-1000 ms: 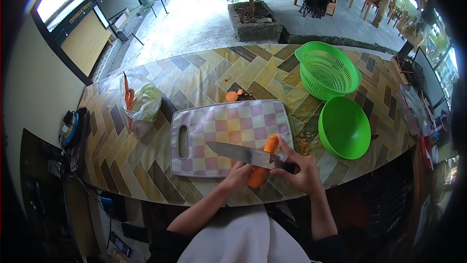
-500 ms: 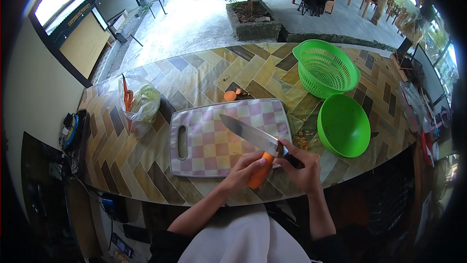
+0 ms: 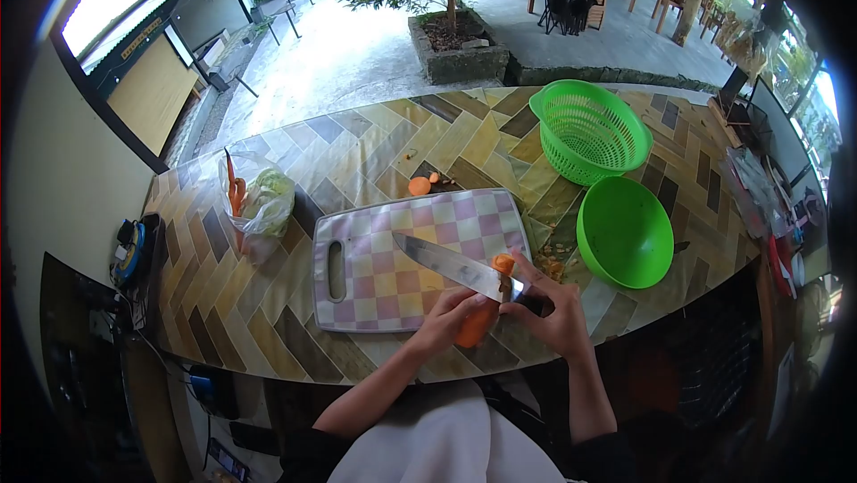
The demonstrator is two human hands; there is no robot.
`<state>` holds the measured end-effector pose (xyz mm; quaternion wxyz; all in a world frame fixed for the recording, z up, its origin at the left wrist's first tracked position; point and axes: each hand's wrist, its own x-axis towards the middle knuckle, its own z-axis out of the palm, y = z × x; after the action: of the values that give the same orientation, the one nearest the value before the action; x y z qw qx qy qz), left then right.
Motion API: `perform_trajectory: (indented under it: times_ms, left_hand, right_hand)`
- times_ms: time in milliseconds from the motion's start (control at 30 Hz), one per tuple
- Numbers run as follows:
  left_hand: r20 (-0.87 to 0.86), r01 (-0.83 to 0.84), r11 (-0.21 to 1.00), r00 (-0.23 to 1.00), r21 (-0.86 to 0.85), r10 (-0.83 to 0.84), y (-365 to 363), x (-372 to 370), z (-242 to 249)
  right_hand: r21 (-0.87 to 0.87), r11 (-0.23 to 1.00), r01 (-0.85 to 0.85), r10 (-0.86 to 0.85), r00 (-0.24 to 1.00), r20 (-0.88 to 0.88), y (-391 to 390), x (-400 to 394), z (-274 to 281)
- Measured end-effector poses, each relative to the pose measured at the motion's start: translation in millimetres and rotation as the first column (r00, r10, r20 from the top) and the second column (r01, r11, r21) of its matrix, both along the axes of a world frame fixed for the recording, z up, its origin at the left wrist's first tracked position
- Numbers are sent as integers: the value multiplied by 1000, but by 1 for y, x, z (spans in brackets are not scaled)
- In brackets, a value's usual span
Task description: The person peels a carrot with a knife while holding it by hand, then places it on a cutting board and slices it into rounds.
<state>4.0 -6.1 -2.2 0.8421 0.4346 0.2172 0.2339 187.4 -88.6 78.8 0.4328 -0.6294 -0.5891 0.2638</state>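
Note:
My left hand (image 3: 449, 313) is closed around a carrot (image 3: 477, 326), its thick end pointing down toward me near the table's front edge. My right hand (image 3: 552, 309) grips a large knife (image 3: 446, 265) by the handle. The wide blade lies across the carrot's upper part and points to the upper left. Above the blade a stub of carrot (image 3: 503, 263) shows, close to my right fingers. Beneath the knife tip is a pink-and-white checkered cutting board (image 3: 411, 260). Orange carrot pieces (image 3: 420, 186) rest on the table just behind it.
On the right stand a green colander (image 3: 594, 130) and a green bowl (image 3: 625, 233), with peelings (image 3: 551, 264) beside the bowl. At the left a clear plastic bag (image 3: 266, 206) holds pale leafy vegetables, with carrots (image 3: 236, 190) at its side. The wood-patterned table (image 3: 259, 322) has a curved front edge.
The knife has shifted slightly left and down along the carrot. The carrot's upper end now shows above the blade. My view has tilted a little.

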Motion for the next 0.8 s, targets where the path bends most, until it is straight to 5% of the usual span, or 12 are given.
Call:
perform_trajectory:
  times_ms: [233, 433, 533, 633, 800]
  left_hand:
    - [-59, 41, 998, 997, 38, -39, 0, -1, 14]
    - [-6, 8, 966, 1000, 259, -7, -3, 12, 15]
    - [-4, 4, 982, 1000, 187, -3, -8, 21, 21]
    - [39, 10, 996, 999, -89, -7, -13, 28, 40]
    - [2, -68, 980, 998, -187, 69, -20, 42, 17]
  right_hand:
    - [65, 998, -25, 23, 999, 31, -2, 3, 4]
    - [205, 979, -10, -2, 998, 59, 4, 17, -5]
    - [194, 981, -13, 14, 1000, -6, 4, 27, -6]
    - [-27, 998, 54, -60, 946, -318, 0, 35, -9]
    - [-29, 992, -125, 123, 991, -55, -15, 49, 10]
